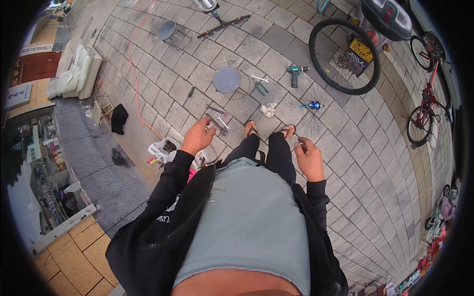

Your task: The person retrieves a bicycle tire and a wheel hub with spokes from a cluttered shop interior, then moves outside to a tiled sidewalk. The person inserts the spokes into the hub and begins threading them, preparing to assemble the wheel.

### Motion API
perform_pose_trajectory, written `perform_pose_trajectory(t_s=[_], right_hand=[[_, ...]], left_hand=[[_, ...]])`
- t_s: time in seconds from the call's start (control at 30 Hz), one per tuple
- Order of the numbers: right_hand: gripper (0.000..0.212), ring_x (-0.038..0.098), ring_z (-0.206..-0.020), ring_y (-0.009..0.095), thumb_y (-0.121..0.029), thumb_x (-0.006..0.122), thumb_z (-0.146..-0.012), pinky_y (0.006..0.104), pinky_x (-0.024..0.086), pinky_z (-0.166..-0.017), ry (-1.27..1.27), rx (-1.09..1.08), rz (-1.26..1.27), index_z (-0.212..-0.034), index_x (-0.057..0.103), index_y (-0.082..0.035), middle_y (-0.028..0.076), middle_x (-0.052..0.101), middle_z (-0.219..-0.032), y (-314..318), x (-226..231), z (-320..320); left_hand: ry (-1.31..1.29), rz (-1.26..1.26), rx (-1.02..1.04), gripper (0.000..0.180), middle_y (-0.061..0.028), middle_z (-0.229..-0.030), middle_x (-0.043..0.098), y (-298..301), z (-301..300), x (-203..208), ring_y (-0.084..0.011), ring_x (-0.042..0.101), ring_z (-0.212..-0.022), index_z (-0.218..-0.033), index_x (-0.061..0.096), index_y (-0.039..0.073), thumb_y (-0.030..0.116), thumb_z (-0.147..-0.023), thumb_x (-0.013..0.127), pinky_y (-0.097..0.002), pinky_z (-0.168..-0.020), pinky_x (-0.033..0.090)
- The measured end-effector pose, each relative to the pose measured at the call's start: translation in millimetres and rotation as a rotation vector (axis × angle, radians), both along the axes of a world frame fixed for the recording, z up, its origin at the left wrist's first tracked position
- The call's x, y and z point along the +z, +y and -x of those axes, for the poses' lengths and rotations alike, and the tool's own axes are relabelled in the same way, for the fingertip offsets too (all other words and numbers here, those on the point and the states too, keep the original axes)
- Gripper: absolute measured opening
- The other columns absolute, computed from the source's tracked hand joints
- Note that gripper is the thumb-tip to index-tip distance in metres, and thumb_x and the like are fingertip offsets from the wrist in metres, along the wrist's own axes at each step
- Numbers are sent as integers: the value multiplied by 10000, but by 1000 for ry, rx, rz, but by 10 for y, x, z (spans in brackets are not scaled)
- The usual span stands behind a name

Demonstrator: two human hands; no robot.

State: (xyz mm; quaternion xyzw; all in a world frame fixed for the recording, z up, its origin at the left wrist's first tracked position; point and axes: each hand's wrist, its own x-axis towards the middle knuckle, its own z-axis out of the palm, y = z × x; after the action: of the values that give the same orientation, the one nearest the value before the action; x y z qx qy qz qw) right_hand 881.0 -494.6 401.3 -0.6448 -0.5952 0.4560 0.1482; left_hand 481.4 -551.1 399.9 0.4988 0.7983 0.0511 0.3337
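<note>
My left hand [197,136] hangs in the air left of my feet with its fingers loosely apart and nothing visible in them. It is nearest to a few wrenches [223,122] lying on the paving and a white bin of small parts [164,146]. My right hand [310,160] is raised on the other side, fingers curled in toward the thumb; whether anything sits between them I cannot make out. Beyond it on the ground rests a blue wheel hub [314,105] with spokes fanning out. A crumpled whitish rag [268,110] lies just past my feet.
Ahead stand a round low stool [227,80], green-handled pliers [261,88], a cordless drill [295,77] and a screwdriver [191,91]. A bicycle wheel [314,61] leans on a parked scooter [387,19]. An orange hose [131,74] runs along the left, near a white sofa [85,71].
</note>
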Motion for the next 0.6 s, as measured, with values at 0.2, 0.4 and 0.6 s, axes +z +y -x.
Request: perform_pose_trajectory(t_s=[0.2, 0.4, 0.6], right_hand=[[345, 721, -775, 251, -211, 671, -961, 362, 556, -735, 64, -80, -14, -1224, 679, 11, 191, 746, -880, 346, -107, -326], [353, 700, -732, 217, -221, 672, -964, 352, 547, -706, 26, -220, -81, -1234, 676, 7, 172, 736, -848, 739, -348, -817], [408, 688, -715, 160, -260, 652, -986, 291, 544, -644, 210, -395, 69, -1248, 663, 52, 124, 746, -902, 892, -971, -1058]], left_hand=[[22, -38, -16, 493, -196, -1221, 708, 714, -354, 299, -334, 723, -908, -1335, 603, 20, 315, -945, 666, -428, -833, 560], [-15, -177, -103, 489, -207, -1247, 693, 1328, -541, 375, -310, 731, -900, -1365, 582, 5, 278, -968, 664, -402, -810, 567], [-37, -278, -179, 475, -177, -1260, 694, 1927, -732, 556, -219, 721, -877, -1398, 549, -9, 192, -984, 668, -339, -784, 568]])
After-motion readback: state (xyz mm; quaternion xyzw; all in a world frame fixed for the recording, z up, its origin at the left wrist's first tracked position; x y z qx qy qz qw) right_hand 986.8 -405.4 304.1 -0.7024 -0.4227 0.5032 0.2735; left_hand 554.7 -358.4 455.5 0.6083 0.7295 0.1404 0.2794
